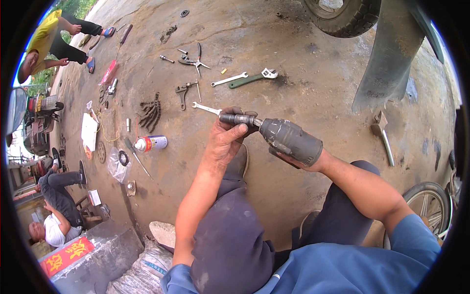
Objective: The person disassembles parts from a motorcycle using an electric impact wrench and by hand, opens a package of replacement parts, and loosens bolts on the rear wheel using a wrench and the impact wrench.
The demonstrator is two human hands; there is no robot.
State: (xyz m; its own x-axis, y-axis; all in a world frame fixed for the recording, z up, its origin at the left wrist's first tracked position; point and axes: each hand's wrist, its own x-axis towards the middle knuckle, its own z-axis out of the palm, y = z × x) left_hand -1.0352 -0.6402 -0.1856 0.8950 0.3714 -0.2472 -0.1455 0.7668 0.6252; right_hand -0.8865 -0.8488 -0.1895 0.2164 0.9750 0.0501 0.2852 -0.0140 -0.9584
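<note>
Between my legs, above the ground, is a dark grey impact wrench (291,141), tipped sideways with its nose toward the left. My right hand (317,162) wraps its rear and grip; the tool body hides most of those fingers. A long black socket (238,119) sits at the nose, and my left hand (224,139) pinches it between thumb and fingers. Just beyond the left hand lies an open-ended spanner (205,108). Farther off are a green-handled adjustable wrench (252,79), a combination spanner (229,80) and pliers (197,61).
On the left lie a chain (150,113), a spray can (151,142), a screwdriver (137,155) and a white sheet (89,131). A hammer (383,134) rests at right, below a tyre (350,22). Two people (62,230) (46,41) are at the left edge.
</note>
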